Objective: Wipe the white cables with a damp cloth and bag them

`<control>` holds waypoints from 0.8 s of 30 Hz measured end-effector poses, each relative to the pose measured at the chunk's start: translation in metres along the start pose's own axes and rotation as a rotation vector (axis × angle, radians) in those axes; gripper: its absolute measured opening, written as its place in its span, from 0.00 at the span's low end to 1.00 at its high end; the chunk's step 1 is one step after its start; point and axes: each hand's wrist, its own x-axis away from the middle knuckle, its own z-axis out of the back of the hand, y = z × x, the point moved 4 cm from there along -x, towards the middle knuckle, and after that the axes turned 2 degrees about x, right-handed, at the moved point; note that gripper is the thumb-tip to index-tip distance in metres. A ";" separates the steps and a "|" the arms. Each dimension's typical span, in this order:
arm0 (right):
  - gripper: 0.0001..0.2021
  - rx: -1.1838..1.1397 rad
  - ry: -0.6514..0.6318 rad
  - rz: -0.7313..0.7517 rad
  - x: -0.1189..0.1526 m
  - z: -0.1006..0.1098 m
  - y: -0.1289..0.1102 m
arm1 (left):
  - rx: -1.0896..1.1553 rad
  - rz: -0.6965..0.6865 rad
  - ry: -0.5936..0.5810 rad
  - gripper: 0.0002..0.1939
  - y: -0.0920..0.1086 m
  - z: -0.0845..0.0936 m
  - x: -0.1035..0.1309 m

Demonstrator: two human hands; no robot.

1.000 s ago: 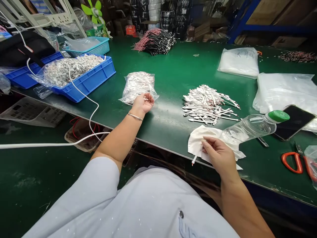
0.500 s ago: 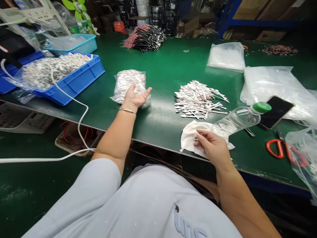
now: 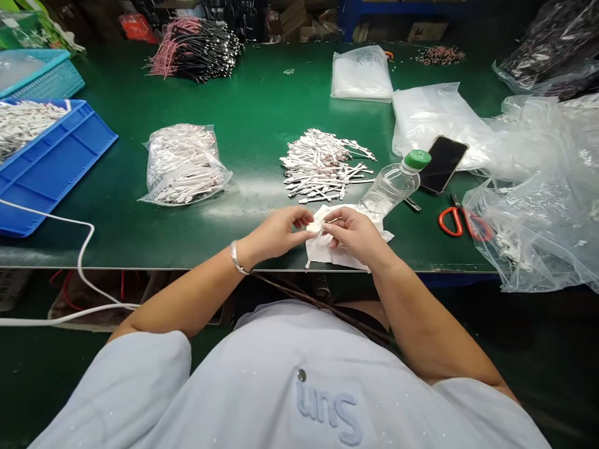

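My right hand (image 3: 358, 236) is closed in a pinch above a white cloth or tissue (image 3: 321, 249) at the table's near edge; whatever sits between its fingertips is too small to name. Close by on the left, my left hand (image 3: 279, 235) has its thumb and forefinger apart, with the fingertips near the right hand's pinch. Beyond both hands lies a loose pile of short white cables (image 3: 322, 162). A clear plastic bottle with a green cap (image 3: 390, 187) lies tilted against the cloth. To the left rests a clear bag of white cables (image 3: 182, 165).
At far left stands a blue bin (image 3: 51, 162) of white cables. Scissors with red handles (image 3: 452, 222), a phone (image 3: 443, 164) and plastic bags (image 3: 538, 231) lie to the right. Black and pink cables (image 3: 196, 50) are heaped at the back. A white cord (image 3: 84, 249) crosses the left edge.
My left hand has left the bag of cables and come right, beside my right hand. The right hand stays pinched over the cloth. The view has turned to the right.
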 end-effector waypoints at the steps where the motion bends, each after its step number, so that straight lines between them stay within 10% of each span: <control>1: 0.14 0.017 -0.013 -0.007 0.000 0.000 0.000 | -0.035 -0.059 -0.021 0.15 0.000 -0.005 -0.001; 9: 0.07 0.790 0.422 0.335 0.027 0.025 -0.014 | -0.344 -0.178 -0.185 0.18 -0.027 -0.021 -0.006; 13: 0.10 1.034 0.416 0.362 0.025 0.025 -0.003 | -0.421 -0.203 -0.188 0.22 -0.029 -0.020 -0.006; 18: 0.10 1.033 0.337 0.389 0.021 0.030 0.010 | -0.199 -0.208 -0.056 0.19 -0.016 -0.012 -0.005; 24: 0.11 0.767 0.561 0.570 0.050 0.047 -0.014 | -0.206 -0.247 0.042 0.10 0.016 -0.025 0.005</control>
